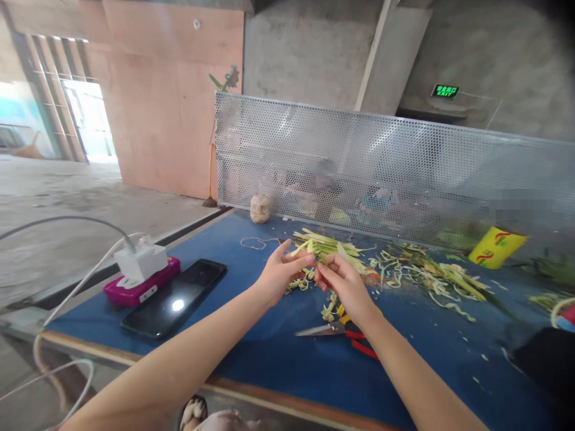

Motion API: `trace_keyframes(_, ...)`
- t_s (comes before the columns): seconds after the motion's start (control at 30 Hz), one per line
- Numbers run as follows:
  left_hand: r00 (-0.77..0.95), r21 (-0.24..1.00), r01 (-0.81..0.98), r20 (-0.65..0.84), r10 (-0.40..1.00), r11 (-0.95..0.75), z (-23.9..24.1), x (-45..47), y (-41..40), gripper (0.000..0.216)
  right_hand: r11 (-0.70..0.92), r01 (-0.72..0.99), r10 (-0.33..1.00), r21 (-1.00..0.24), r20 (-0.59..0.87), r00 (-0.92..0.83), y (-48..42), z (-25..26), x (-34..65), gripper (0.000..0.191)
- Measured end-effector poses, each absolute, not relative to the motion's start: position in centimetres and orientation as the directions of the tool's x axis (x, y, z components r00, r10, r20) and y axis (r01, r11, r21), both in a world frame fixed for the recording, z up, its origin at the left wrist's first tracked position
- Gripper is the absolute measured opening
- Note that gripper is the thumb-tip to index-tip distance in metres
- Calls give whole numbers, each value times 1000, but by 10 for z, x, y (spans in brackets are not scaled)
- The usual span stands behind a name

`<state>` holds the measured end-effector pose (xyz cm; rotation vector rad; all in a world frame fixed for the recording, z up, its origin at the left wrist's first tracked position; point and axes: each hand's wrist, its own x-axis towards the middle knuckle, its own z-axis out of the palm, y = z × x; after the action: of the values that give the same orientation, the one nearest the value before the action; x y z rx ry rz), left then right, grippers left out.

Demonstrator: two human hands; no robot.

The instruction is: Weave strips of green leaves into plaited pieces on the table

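Note:
My left hand (284,270) and my right hand (345,280) meet above the blue table, fingertips close together. Pinched between them is a small green plant piece (317,250), partly covered by the fingers; its exact form is too small to tell. Just behind lies a bundle of pale green stalks (335,242). Below my right hand rest scissors (321,330) with yellow, black and red handles, partly hidden by my right forearm. Pale curled plant scraps (331,306) lie between the scissors and my hands.
A black phone (179,299) and a magenta power strip (130,293) with a white charger (141,262) occupy the left side. A perforated metal screen (287,155) borders the back. Peeled strips (431,272), a yellow packet (498,246) and a jar-like object (259,209) also lie around.

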<state>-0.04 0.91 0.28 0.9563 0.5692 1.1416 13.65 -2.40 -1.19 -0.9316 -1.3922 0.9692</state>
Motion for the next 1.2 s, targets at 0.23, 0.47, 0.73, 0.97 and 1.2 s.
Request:
trace_keyframes(0.23, 276, 902, -382, 320, 907, -202, 4, -1, 7, 100, 461, 429, 862, -777, 508, -7, -29, -7, 142, 30)
trace_keyframes(0.47, 350, 912, -160, 411, 842, -379, -1, -1, 3, 102, 584, 592, 725, -555, 685, -72, -31, 1, 149, 21)
trace_keyframes(0.73, 389, 916, -113, 398, 831, -386, -4, 0, 1, 105, 472, 353, 850, -808, 523, 59, -34, 3, 148, 15)
trace_keyframes(0.97, 445, 934, -250, 343, 827, -254, -13, 5, 8, 110, 270, 9, 958, -963, 270, 93, -27, 1, 153, 23)
trace_keyframes(1.2, 512, 910, -405, 301, 805, -82, -12, 5, 8, 111, 177, 1, 980, -984, 176, 96, -28, 5, 156, 29)
